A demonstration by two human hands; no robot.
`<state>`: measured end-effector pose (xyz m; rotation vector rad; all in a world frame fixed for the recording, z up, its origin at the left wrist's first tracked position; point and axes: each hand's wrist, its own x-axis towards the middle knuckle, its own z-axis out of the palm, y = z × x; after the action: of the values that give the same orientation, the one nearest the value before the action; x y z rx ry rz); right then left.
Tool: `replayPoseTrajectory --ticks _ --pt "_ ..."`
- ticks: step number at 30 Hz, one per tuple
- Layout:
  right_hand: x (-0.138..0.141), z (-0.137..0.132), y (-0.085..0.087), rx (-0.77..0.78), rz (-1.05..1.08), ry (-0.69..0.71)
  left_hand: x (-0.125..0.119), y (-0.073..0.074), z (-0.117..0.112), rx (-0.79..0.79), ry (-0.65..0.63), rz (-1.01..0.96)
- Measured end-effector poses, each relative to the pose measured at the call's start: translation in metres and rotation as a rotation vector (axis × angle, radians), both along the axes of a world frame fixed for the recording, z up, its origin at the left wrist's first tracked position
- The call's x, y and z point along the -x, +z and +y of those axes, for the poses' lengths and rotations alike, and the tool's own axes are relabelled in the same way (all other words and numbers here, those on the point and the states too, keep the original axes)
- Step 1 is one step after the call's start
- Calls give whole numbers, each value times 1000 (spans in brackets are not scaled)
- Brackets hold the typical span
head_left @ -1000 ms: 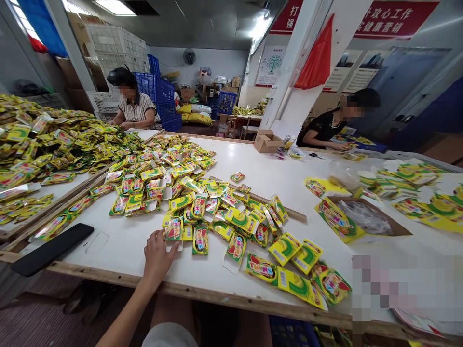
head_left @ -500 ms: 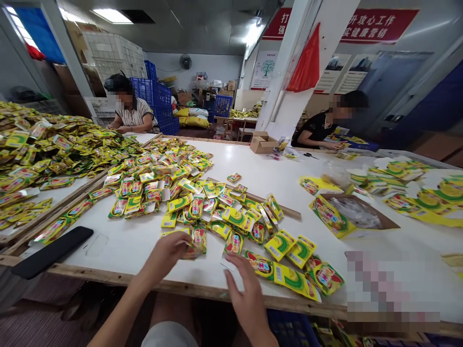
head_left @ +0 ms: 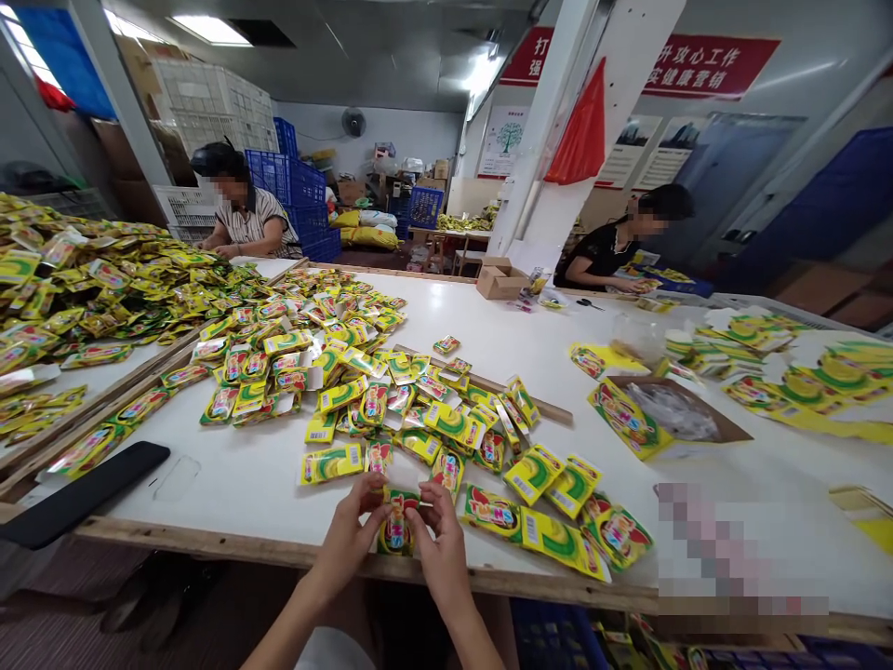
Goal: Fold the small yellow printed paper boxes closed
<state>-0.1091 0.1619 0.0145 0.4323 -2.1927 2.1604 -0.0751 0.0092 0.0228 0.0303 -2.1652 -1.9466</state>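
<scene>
Between my two hands, close to the table's front edge, is a small yellow-and-green box (head_left: 398, 523) printed "TWINS". My left hand (head_left: 354, 521) grips its left side, thumb on the printed face. On the right side, my right hand (head_left: 439, 530) grips it with the thumb on the face and fingers bent at the upper end. The box's upper end is partly hidden by my fingers. Just beyond my hands lies a loose pile of similar boxes (head_left: 377, 402). One more box (head_left: 331, 462) lies flat by my left hand, and another box (head_left: 492, 507) lies right of my right hand.
A black phone-like slab (head_left: 90, 493) lies at the left edge. Wooden strips (head_left: 551, 409) divide the white table. An open carton (head_left: 628, 419) holds clear plastic; flat printed cards (head_left: 830, 372) lie beyond. A heap of packets (head_left: 84, 288) covers the left. Two people sit across.
My left hand has moved right with a box, and my right hand has come in to meet it. Both hands now hold the box upright on the page's near side of the table.
</scene>
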Motion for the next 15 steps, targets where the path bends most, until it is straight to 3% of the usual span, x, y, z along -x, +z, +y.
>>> replayPoseTrajectory --ticks 6,10,15 --pt "12 8 7 -138 79 65 0 9 -3 54 -94 -20" --pt "22 9 15 -156 137 86 5 11 -1 154 -45 41" --pt "24 8 17 -108 136 58 9 8 7 25 -10 107"
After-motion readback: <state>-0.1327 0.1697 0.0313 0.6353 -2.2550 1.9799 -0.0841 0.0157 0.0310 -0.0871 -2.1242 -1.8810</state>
